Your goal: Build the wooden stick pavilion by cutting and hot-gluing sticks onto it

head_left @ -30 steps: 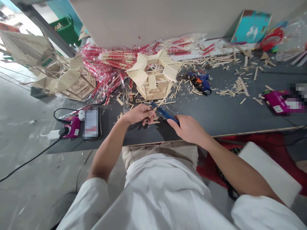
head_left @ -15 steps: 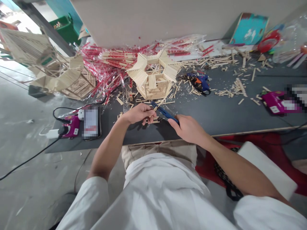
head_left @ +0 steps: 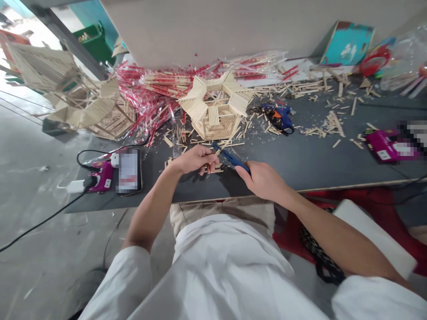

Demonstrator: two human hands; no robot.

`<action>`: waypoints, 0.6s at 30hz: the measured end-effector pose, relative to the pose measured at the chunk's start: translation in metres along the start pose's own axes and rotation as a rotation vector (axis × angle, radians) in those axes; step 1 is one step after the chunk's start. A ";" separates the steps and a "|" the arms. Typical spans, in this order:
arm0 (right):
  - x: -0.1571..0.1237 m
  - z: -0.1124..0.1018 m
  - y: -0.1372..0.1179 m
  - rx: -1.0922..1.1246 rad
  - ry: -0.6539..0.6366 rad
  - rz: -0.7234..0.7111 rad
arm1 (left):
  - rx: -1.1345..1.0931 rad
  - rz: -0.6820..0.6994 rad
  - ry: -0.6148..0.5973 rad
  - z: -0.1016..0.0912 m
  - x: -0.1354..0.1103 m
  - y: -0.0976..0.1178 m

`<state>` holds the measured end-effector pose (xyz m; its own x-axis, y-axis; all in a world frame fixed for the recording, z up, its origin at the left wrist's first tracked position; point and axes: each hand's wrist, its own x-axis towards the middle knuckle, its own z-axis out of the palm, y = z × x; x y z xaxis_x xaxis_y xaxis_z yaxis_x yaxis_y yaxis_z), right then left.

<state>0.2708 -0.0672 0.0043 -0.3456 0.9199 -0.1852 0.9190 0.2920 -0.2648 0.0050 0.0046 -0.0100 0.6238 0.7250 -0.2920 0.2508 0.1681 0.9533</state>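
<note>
Now, left hand (head_left: 200, 160): My thumb and forefinger are closed in a pinch on a thin wooden stick (head_left: 218, 152); the other fingers curl below it.
Right hand (head_left: 262, 178): My fingers are wrapped around the grip of the blue pliers (head_left: 234, 161). I cannot tell how far the handles are squeezed.
Stick position: Centre of the frame, between my two hands, slanted toward the upper right.
Pliers position: Nose pointing to the upper left, at the stick. I cannot tell whether the metal touches the wood.
Caution, pinch: My left fingertips sit near the nose; a loose hold or an off-line squeeze could nip skin.
Caution, stick: Thin wood may split or twist if the nose meets it at a slant.
Caution, wooden model (head_left: 214, 116): It stands just beyond the nose, upper centre; a jerk of my right hand could knock its near edge.
Caution, scraps (head_left: 212, 170): Small pieces lie by my left hand; a short piece could easily be lost among them.
Caution, phone (head_left: 128, 172): It lies left of centre near the table (head_left: 327, 164) edge; a wide left elbow swing could push it.
</note>
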 end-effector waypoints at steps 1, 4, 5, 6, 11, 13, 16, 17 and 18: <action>0.000 0.000 0.000 -0.004 0.000 0.000 | -0.001 -0.001 0.002 0.000 0.000 0.000; 0.000 0.000 -0.001 -0.019 0.003 0.009 | -0.005 -0.003 0.007 0.000 0.001 -0.002; -0.001 0.000 -0.001 -0.023 0.003 0.014 | -0.004 -0.003 0.007 0.000 0.002 -0.003; -0.001 0.000 -0.001 -0.028 0.002 0.017 | -0.001 -0.003 0.006 0.000 0.002 -0.003; -0.002 0.001 -0.002 -0.051 0.017 0.010 | 0.032 0.007 -0.009 -0.001 0.001 -0.002; -0.002 0.002 -0.003 -0.061 0.027 0.017 | 0.046 0.006 -0.007 -0.001 0.001 -0.001; -0.003 0.002 -0.004 -0.065 0.026 0.022 | 0.056 0.010 -0.001 -0.001 0.000 0.000; -0.003 0.002 -0.005 -0.066 0.023 0.022 | 0.059 0.010 -0.002 -0.001 0.000 0.000; -0.003 0.002 -0.005 -0.067 0.019 0.022 | 0.059 0.009 -0.004 -0.001 0.000 0.000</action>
<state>0.2670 -0.0720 0.0047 -0.3218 0.9310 -0.1724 0.9374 0.2876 -0.1964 0.0039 0.0050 -0.0098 0.6292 0.7236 -0.2838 0.2884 0.1217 0.9497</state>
